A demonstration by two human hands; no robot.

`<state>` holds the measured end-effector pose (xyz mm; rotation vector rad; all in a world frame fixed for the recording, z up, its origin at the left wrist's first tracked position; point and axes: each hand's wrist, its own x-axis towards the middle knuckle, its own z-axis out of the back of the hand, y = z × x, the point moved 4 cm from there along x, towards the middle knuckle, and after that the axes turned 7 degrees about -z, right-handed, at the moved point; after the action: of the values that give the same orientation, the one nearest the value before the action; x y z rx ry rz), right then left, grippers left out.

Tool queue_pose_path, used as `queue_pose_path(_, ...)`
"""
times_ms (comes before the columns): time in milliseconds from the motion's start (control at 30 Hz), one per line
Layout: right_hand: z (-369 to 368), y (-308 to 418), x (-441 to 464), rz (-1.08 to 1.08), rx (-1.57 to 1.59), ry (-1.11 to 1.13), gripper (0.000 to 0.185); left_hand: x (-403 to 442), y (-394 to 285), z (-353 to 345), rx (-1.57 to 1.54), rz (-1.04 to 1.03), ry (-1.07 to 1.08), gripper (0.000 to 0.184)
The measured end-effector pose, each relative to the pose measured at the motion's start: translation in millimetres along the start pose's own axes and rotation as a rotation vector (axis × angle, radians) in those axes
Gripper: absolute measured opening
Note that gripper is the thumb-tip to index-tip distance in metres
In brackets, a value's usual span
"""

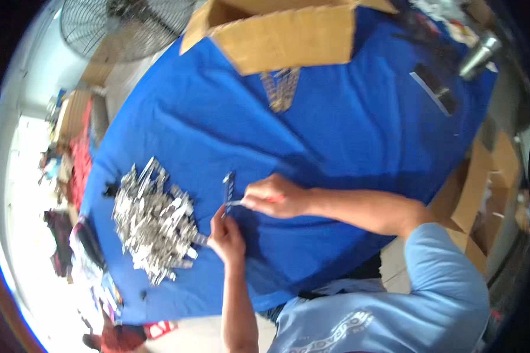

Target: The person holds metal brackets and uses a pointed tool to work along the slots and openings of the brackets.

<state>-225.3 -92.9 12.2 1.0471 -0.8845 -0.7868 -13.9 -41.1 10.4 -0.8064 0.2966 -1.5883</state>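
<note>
My left hand [227, 237] is closed on the lower end of a narrow dark metal strip [229, 187], which points away from me over the blue cloth. A small silver piece shows by its fingers, on the side of the pile. My right hand [275, 197] is wrapped round a red-handled tool [275, 199], whose thin light tip reaches the strip just above my left fingertips. Left of both hands lies a large heap of shiny silver metal pieces [153, 226].
An open cardboard box [288, 41] stands at the far edge of the blue cloth [335, 135], with brownish strips [280, 88] before it. A dark flat object [433, 89] and a metal cup [480, 56] are far right. A fan [126, 23] stands far left.
</note>
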Motion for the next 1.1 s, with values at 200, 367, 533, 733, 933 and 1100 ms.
queue_pose_path(200, -2.3, 6.2, 2.0, -0.015, 0.154, 0.067, 0.024, -2.9, 17.2, -8.6, -0.134, 0.020, -0.028, 0.027)
queue_pose_path(367, 1.0, -5.7, 1.4, -0.061, 0.163, -0.010, 0.027, -2.0, 12.0, -8.5, -0.114, 0.049, -0.017, 0.025)
queue_pose_path(533, -6.6, 1.2, 0.3, 0.049, 0.182, 0.058, 0.026, 0.2, 10.9, -8.4, -0.073, -0.027, -0.043, 0.024)
queue_pose_path(733, 1.3, -3.7, 3.7, -0.053, 0.259, -0.041, 0.029, 0.3, 8.3, -8.6, -0.076, 0.011, -0.027, 0.026)
queue_pose_path(933, -0.5, -3.8, 1.6, 0.014, 0.159, 0.004, 0.025, -1.1, 12.0, -7.3, -0.063, 0.022, 0.012, 0.028)
queue_pose_path(1100, 1.0, -5.3, 2.5, -0.066, 0.147, 0.015, 0.025, 0.2, 10.1, -7.1, -0.072, 0.021, 0.007, 0.027)
